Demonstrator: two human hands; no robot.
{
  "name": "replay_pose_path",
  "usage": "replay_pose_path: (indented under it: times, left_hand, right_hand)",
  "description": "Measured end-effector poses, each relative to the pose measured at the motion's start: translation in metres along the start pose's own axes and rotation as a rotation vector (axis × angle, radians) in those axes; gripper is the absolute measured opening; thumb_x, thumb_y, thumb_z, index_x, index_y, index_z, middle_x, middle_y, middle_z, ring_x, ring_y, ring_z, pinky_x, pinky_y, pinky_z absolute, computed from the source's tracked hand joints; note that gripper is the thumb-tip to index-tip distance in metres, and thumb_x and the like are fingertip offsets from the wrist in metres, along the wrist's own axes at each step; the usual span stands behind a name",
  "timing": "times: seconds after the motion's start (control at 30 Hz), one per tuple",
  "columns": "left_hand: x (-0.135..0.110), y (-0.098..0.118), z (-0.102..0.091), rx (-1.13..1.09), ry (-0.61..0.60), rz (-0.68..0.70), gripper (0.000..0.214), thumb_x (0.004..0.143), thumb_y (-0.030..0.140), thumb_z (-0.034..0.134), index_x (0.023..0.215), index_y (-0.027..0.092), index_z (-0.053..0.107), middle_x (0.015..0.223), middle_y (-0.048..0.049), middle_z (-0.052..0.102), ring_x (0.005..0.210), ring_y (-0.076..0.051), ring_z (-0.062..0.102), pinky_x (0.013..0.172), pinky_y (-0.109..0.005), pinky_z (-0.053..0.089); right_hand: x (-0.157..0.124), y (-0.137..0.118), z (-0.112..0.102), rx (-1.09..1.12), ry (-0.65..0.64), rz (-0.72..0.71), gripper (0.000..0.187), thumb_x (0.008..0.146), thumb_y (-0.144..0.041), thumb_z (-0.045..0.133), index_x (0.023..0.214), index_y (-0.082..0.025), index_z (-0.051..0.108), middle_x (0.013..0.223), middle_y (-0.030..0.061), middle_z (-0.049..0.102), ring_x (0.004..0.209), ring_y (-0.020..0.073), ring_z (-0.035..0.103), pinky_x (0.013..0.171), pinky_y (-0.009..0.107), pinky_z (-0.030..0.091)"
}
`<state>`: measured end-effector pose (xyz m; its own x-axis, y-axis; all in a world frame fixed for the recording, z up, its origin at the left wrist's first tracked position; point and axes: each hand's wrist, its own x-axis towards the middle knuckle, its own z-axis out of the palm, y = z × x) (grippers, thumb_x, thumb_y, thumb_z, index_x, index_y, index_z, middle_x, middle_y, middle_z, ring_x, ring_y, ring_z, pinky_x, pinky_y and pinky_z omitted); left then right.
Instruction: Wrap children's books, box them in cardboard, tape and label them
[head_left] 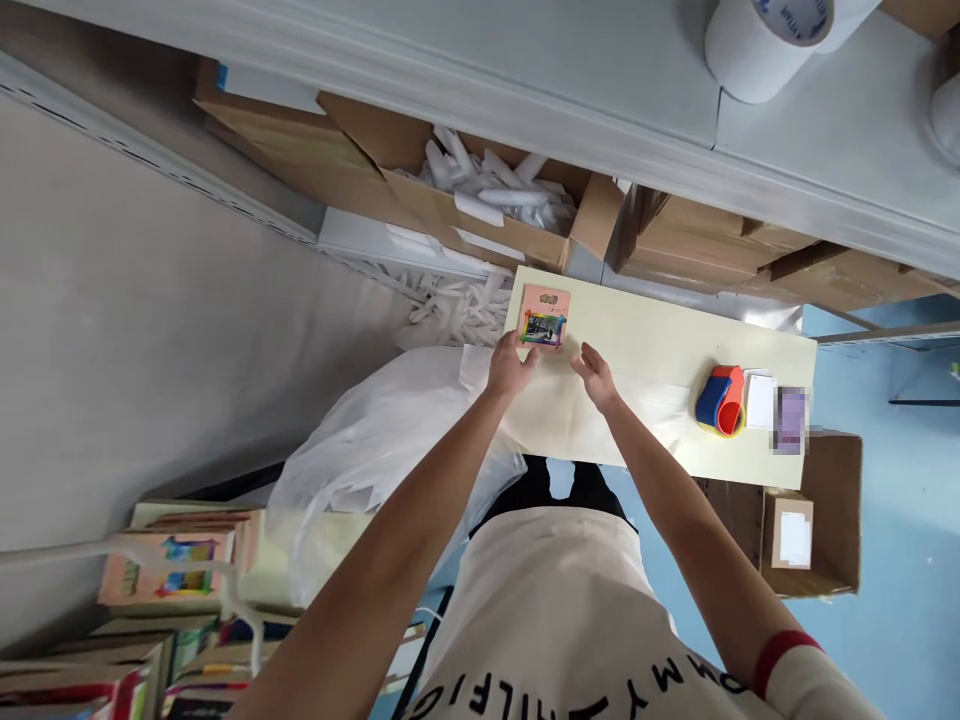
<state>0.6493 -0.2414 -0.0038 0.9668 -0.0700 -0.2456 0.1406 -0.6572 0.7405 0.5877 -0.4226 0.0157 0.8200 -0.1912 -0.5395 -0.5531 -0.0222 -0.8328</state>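
A pink book (544,300) with a colourful framed picture on its cover lies near the left end of the narrow cream table (637,330). My left hand (512,366) is at the book's lower left corner, thumb apart from the fingers; it seems to touch the edge. Right of the book, my right hand (595,377) hovers with fingers apart and nothing in it. Under both hands spreads a translucent plastic sheet (555,420), which runs into a large plastic bag (375,430) hanging off the table's left side.
A red and blue tape dispenser (721,400), white labels (760,402) and a blurred purple item (790,420) occupy the table's right end. An open carton (840,510) stands below. Ahead, shelf cartons (420,200) hold white rolled pieces. Stacked books (172,570) lie lower left.
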Motion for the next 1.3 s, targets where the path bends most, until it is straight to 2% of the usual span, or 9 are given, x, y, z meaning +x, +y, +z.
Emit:
replay_pose_path:
  times: [0.17,0.33,0.5,0.67,0.8,0.93,1.07,1.2,1.3]
  left_hand:
    - [0.027,-0.006,0.001,-0.091,-0.089,-0.142,0.024,0.079,0.028,0.057,0.099,0.017,0.062,0.105,-0.0124,0.067,0.105,-0.027,0.062,0.094,-0.040,0.047]
    - [0.031,0.001,-0.002,-0.248,-0.147,-0.145,0.003,0.072,0.021,0.058,0.072,0.019,0.060,0.069,-0.0005,0.060,0.072,-0.017,0.059,0.075,-0.029,0.048]
    - [0.023,0.021,-0.007,-0.477,-0.128,-0.205,0.021,0.066,0.018,0.059,0.085,0.017,0.066,0.071,0.0030,0.055,0.064,-0.010,0.053,0.065,-0.023,0.046]
    - [0.002,0.042,-0.012,-0.848,-0.209,-0.187,0.031,0.061,0.025,0.066,0.091,0.018,0.066,0.075,0.0046,0.048,0.067,-0.008,0.052,0.069,-0.023,0.048]
    - [-0.028,0.061,-0.007,-0.860,-0.267,-0.114,0.035,0.063,0.029,0.068,0.096,0.019,0.067,0.077,0.0045,0.049,0.067,-0.007,0.051,0.072,-0.023,0.050]
    - [-0.073,0.068,0.021,-0.710,-0.303,-0.079,0.037,0.063,0.027,0.068,0.099,0.018,0.068,0.085,0.0016,0.059,0.067,-0.008,0.057,0.068,-0.024,0.051]
    - [-0.117,0.063,0.070,-0.490,-0.338,-0.050,0.036,0.072,0.027,0.064,0.106,0.016,0.068,0.096,-0.0058,0.069,0.073,-0.015,0.065,0.069,-0.030,0.056]
    - [-0.146,0.059,0.114,-0.336,-0.331,0.006,0.036,0.074,0.021,0.062,0.110,0.016,0.069,0.094,-0.0067,0.071,0.076,-0.017,0.067,0.073,-0.033,0.058]
    - [-0.156,0.060,0.134,-0.278,-0.317,0.024,0.042,0.074,0.017,0.061,0.115,0.016,0.068,0.096,-0.0066,0.070,0.077,-0.017,0.067,0.077,-0.033,0.058]
  right_hand:
    - [0.019,-0.013,0.032,0.347,0.008,0.150,0.098,0.071,-0.062,0.070,0.149,-0.014,0.034,0.158,0.0134,0.032,0.145,0.0271,0.031,0.119,0.041,0.026]
    - [0.017,-0.017,0.026,0.364,0.012,0.135,0.088,0.070,-0.052,0.074,0.145,-0.020,0.041,0.154,0.0094,0.041,0.145,0.0272,0.031,0.120,0.045,0.023]
    - [0.011,-0.018,0.012,0.382,0.045,0.033,0.086,0.069,-0.055,0.073,0.142,-0.020,0.046,0.149,0.0095,0.047,0.141,0.0278,0.037,0.119,0.046,0.025]
    - [-0.002,-0.015,-0.002,0.272,0.114,-0.111,0.079,0.071,-0.058,0.071,0.136,-0.018,0.051,0.145,0.0138,0.049,0.131,0.0290,0.049,0.109,0.046,0.040]
    - [-0.030,-0.007,-0.027,0.281,0.163,-0.195,0.071,0.076,-0.057,0.067,0.135,-0.023,0.049,0.136,0.0116,0.056,0.113,0.0249,0.062,0.096,0.044,0.052]
    - [-0.072,0.019,-0.062,0.305,0.205,-0.217,0.058,0.077,-0.052,0.066,0.125,-0.022,0.055,0.109,0.0087,0.068,0.087,0.0210,0.068,0.082,0.043,0.058]
    - [-0.107,0.061,-0.098,0.206,0.315,-0.119,0.046,0.072,-0.045,0.067,0.110,-0.019,0.061,0.097,0.0061,0.067,0.070,0.0172,0.065,0.069,0.038,0.060]
    - [-0.121,0.095,-0.127,0.105,0.322,-0.018,0.038,0.071,-0.035,0.063,0.104,-0.017,0.062,0.085,0.0035,0.067,0.067,0.0166,0.066,0.064,0.034,0.058]
    - [-0.117,0.108,-0.143,0.044,0.311,0.016,0.032,0.069,-0.030,0.062,0.099,-0.017,0.062,0.077,0.0017,0.068,0.064,0.0171,0.066,0.062,0.033,0.057]
